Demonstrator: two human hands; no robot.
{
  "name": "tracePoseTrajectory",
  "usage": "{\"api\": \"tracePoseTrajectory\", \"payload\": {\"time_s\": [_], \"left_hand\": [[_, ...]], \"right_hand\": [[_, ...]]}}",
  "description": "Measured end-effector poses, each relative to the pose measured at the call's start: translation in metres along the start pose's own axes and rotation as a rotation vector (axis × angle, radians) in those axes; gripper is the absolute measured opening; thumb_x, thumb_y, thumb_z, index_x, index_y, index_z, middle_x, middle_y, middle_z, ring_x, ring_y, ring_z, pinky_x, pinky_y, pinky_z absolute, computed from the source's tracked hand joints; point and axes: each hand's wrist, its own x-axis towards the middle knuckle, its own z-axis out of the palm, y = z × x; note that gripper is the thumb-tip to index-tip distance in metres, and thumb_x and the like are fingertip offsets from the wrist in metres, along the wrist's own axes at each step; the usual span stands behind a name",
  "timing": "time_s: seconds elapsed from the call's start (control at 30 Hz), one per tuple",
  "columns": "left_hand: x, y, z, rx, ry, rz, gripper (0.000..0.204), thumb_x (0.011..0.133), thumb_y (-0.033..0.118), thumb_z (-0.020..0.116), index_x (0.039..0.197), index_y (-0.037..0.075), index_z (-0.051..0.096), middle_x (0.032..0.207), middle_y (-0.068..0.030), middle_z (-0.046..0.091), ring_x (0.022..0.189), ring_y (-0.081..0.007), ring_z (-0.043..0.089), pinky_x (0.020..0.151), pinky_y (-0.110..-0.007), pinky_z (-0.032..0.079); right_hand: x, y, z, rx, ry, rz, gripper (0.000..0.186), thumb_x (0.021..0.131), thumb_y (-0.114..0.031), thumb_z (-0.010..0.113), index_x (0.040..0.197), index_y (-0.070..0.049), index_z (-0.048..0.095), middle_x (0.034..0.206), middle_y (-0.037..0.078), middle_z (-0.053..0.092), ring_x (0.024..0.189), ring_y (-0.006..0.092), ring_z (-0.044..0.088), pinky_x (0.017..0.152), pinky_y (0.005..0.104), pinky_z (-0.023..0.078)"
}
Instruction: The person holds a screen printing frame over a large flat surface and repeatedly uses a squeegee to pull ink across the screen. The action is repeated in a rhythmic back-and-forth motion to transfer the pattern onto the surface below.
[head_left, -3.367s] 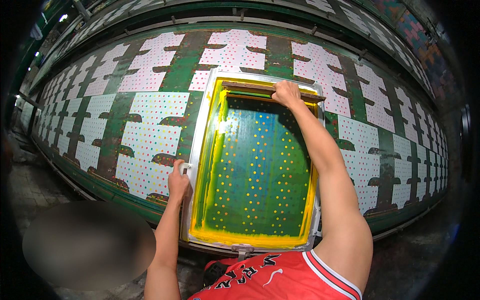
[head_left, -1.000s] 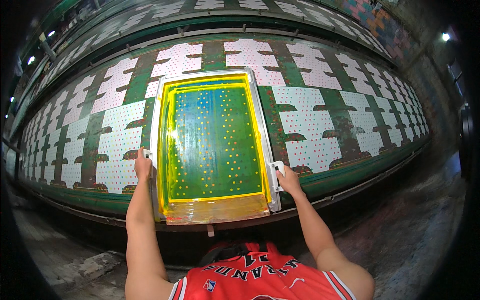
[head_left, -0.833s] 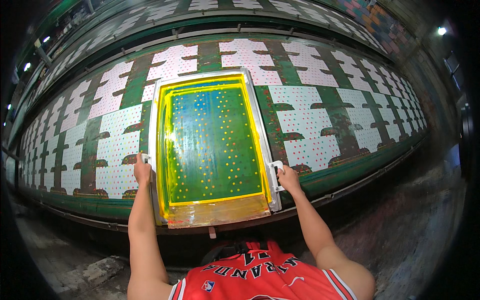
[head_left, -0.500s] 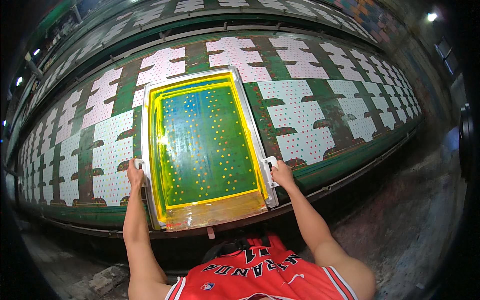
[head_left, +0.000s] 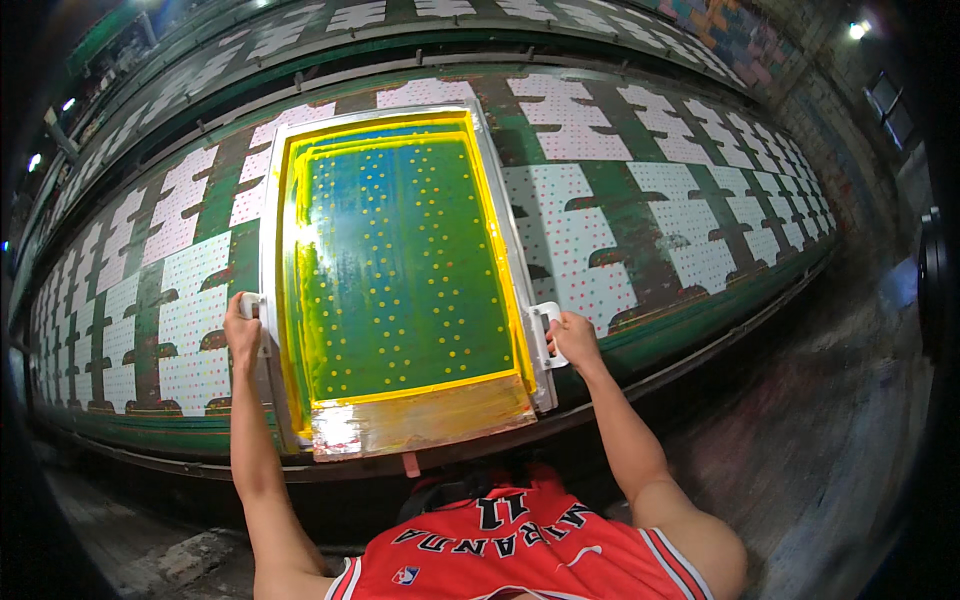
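A printing screen [head_left: 400, 260] with an aluminium frame, yellow ink round its edges and a green mesh with dots is over a long green table [head_left: 640, 355]. My left hand [head_left: 243, 325] is closed on the white handle at the screen's left side. My right hand [head_left: 570, 340] grips the matching white handle [head_left: 547, 312] on the right side. A clear film strip [head_left: 420, 425] lies along the screen's near edge. A shadow shows on the dotted white pieces beside the screen's right edge.
Rows of dotted, cut-out pieces [head_left: 680, 240] run along the table to both sides. Another long table [head_left: 340, 22] with similar pieces stands behind, beyond metal rails. A concrete floor [head_left: 780, 420] lies below the table's right part, and a mottled wall rises at the upper right.
The screen and both hands have shifted leftward. Earlier my right hand held a brown squeegee at the screen's far end; it now grips the side handle, and the squeegee is out of sight.
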Motion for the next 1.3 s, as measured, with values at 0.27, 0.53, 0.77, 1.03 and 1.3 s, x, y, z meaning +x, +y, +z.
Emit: {"api": "tracePoseTrajectory", "payload": {"time_s": [0.27,0.53,0.77,1.03,1.3], "left_hand": [[-0.084,0.125,0.161,-0.086,0.061,-0.018,0.048,0.079,-0.005,0.062,0.125,0.006,0.065,0.099,-0.0170,0.073,0.087,-0.0284,0.070,0.079,-0.038,0.053],[-0.158,0.190,0.240,-0.078,0.032,-0.088,0.045,0.081,-0.001,0.068,0.125,0.003,0.064,0.103,-0.0208,0.073,0.093,-0.0331,0.072,0.081,-0.039,0.054],[-0.172,0.201,0.249,-0.056,0.058,-0.086,0.044,0.081,-0.004,0.065,0.125,0.001,0.064,0.101,-0.0181,0.073,0.090,-0.0270,0.071,0.079,-0.037,0.054],[-0.175,0.201,0.243,-0.035,0.081,-0.107,0.043,0.081,-0.001,0.067,0.123,0.003,0.065,0.104,-0.0200,0.073,0.093,-0.0312,0.072,0.080,-0.038,0.055],[-0.180,0.202,0.241,-0.078,0.044,-0.133,0.047,0.080,-0.005,0.065,0.126,-0.002,0.062,0.109,-0.0168,0.072,0.097,-0.0240,0.069,0.086,-0.034,0.053]], "right_hand": [[0.082,0.062,-0.171,-0.164,0.099,0.064,0.021,0.096,-0.018,0.059,0.091,0.002,0.064,0.083,0.012,0.071,0.069,0.0193,0.072,0.063,0.0375,0.055],[0.123,0.131,-0.257,-0.157,0.080,0.101,0.022,0.095,-0.017,0.060,0.096,0.004,0.067,0.082,0.013,0.072,0.068,0.0211,0.072,0.065,0.0366,0.055],[0.132,0.145,-0.276,-0.137,0.029,0.052,0.021,0.095,-0.017,0.061,0.092,0.003,0.067,0.081,0.011,0.073,0.065,0.0194,0.072,0.064,0.0372,0.055],[0.134,0.144,-0.279,-0.086,-0.014,0.049,0.023,0.097,-0.017,0.060,0.090,0.004,0.067,0.079,0.011,0.072,0.066,0.0188,0.072,0.065,0.0358,0.054],[0.134,0.149,-0.279,-0.055,-0.057,0.041,0.023,0.098,-0.016,0.058,0.095,0.005,0.068,0.081,0.011,0.073,0.066,0.0178,0.071,0.065,0.0352,0.054]]}}
